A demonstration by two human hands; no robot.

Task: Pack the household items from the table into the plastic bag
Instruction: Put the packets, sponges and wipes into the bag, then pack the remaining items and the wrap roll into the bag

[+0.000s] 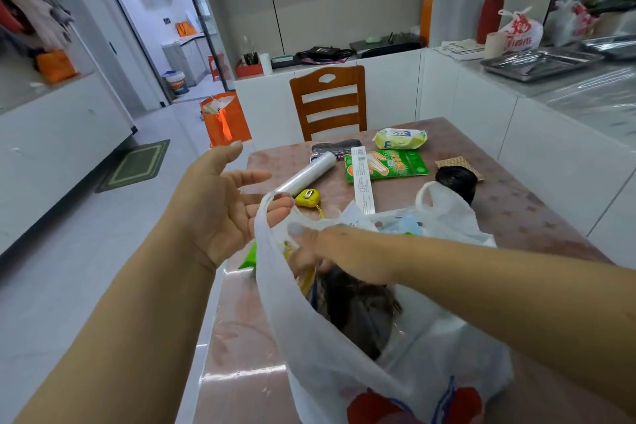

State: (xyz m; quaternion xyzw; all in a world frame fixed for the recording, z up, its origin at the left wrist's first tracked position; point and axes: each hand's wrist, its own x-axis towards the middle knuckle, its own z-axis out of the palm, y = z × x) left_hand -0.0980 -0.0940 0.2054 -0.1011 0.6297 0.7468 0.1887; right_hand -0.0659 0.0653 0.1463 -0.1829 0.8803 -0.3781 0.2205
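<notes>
Thin white crinkly plastic bag (344, 348) slumped on the glossy pink counter (516, 213), one handle looped over the fingers of the left hand (220, 210), palm up, fingers relaxed. Right hand (309, 251) reaching down inside the bag, can't tell its grip. Beyond the bag: shiny film roll (309, 172), little yellow tape measure (308, 198), flat green packet (389, 165).

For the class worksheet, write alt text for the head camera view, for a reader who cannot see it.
A person's left hand, fingers spread, holds one handle of a white plastic bag open on a table while the right hand reaches inside. Beyond the bag lie a cling film roll, yellow tape measure, green packet and black roll.
</notes>
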